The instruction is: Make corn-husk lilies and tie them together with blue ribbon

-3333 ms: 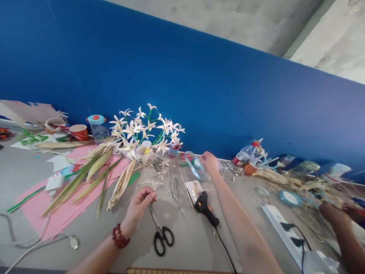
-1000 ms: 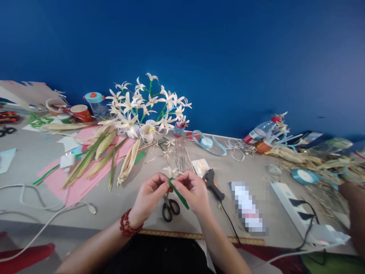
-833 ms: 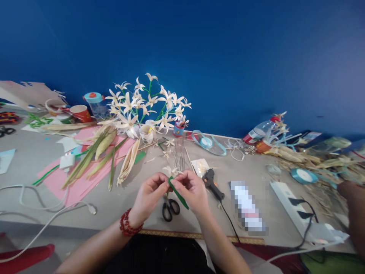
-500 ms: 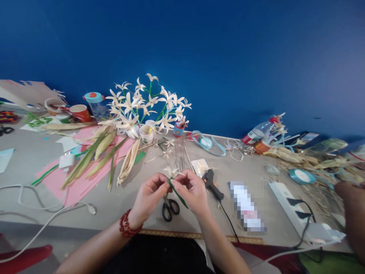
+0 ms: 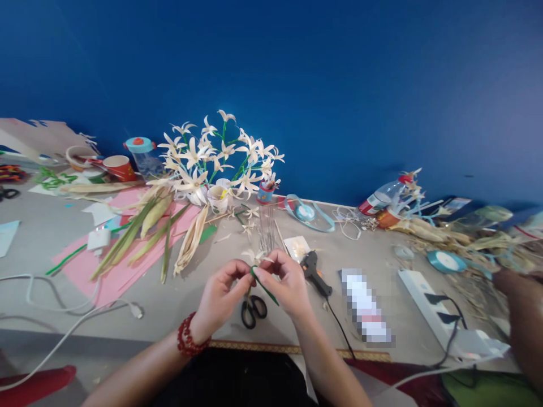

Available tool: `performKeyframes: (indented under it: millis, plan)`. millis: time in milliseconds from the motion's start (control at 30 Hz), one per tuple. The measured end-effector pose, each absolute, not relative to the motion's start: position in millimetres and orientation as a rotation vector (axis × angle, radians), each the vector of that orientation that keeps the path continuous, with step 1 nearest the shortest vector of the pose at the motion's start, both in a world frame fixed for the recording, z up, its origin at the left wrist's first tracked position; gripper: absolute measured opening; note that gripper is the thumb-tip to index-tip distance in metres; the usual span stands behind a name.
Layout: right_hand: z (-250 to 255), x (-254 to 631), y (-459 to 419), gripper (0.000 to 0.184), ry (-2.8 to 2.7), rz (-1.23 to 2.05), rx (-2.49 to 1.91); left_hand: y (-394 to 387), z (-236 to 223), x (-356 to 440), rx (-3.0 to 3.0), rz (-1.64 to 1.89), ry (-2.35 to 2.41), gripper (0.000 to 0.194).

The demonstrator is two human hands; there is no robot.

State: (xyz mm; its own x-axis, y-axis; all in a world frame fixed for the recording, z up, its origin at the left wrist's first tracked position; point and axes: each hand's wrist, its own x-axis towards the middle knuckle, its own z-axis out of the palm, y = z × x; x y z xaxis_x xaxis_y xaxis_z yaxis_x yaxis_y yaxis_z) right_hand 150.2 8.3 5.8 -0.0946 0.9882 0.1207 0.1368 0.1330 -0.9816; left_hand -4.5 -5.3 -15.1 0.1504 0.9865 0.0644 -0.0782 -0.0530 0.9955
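Above the table's front part, my left hand pinches a small pale husk flower just under its petals. The flower's stem is mostly hidden by my fingers. Close beside it, my right hand pinches a narrow green strip at the flower's base, and the strip's loose end hangs down toward me. Both hands are closed and their fingertips nearly meet. Black-handled scissors lie on the table just below my hands. To the right of my right hand rests a black glue gun with its cord.
White husk flowers stand in cups at the back. Corn husks lie on pink paper at left. Blue ribbon rolls, a power strip and a bottle are toward the right. Another person's hand is at the far right.
My fingers have shifted only slightly around the flower's base, and the green strip looks pulled a little closer in. The other person's hand has moved slightly left.
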Motion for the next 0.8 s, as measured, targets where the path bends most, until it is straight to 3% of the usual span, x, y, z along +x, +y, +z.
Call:
performKeyframes:
  millis: [500,800]
  plan:
    - [3.2,151.2,10.3,0.016,-1.358,1.240,-1.068,-6.2,-16.6,-5.8,1.473,1.210,1.072,0.010]
    - [7.3,154.0,8.0,0.017,-1.352,1.235,-1.021,-4.0,-16.6,-4.2,1.282,1.190,0.927,0.014]
